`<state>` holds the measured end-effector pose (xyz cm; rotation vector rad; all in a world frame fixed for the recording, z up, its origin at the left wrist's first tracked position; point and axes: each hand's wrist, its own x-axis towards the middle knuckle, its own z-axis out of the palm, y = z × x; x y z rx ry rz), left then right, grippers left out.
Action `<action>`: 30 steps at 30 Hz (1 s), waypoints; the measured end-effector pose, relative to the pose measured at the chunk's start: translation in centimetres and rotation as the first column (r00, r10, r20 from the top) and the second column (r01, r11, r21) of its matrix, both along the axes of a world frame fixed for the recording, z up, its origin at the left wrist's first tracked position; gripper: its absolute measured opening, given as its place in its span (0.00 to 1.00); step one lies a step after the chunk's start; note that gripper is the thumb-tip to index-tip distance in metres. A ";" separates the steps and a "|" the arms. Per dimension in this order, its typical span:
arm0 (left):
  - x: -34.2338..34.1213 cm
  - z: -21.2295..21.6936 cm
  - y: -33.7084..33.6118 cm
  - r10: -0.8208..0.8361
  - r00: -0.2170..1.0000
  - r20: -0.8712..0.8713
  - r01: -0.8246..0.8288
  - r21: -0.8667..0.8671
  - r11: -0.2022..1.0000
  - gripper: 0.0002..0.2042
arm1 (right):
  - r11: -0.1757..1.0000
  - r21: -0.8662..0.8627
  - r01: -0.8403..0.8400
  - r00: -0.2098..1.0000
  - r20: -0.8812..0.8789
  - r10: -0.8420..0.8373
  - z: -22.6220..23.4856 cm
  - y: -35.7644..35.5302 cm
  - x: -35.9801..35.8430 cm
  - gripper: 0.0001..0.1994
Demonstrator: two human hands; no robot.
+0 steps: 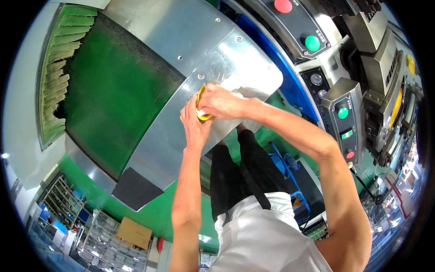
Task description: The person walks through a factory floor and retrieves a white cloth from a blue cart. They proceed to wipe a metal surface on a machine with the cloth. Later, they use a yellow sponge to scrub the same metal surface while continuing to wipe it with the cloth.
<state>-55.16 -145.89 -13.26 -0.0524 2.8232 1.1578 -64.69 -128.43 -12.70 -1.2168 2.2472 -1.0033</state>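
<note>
Left hand (pixel 194 124) and right hand (pixel 220 102), both closed on a small yellow cloth (pixel 200 105), press it against the shiny curved metal machine panel (pixel 181 136).

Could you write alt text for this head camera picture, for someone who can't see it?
Seen from above, a person's left hand and right hand together press a small yellow piece onto a shiny metal machine cover. Beside it lies a green conveyor belt; a control panel with red and green buttons stands at upper right.

two hands, left (pixel 195 124) and right (pixel 222 102), one yellow piece (pixel 200 105), one red button (pixel 283 5), two green buttons (pixel 312 43), one cardboard box (pixel 134 232)
</note>
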 end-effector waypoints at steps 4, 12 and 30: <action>-0.2 -0.1 -0.3 -0.029 1.000 0.004 0.029 -0.028 0.999 0.43 | 0.996 -0.070 -0.058 0.991 0.120 0.066 0.0 -0.1 0.6 0.07; -0.8 0.6 0.2 -0.039 0.999 0.021 0.039 0.003 0.999 0.43 | 0.997 -0.062 0.034 0.999 -0.017 -0.035 -0.3 1.4 -0.5 0.06; -0.1 -0.1 1.1 0.085 0.996 0.022 -0.085 0.013 0.996 0.38 | 0.847 0.260 0.463 0.879 -0.254 -0.403 -2.0 -3.6 2.9 0.06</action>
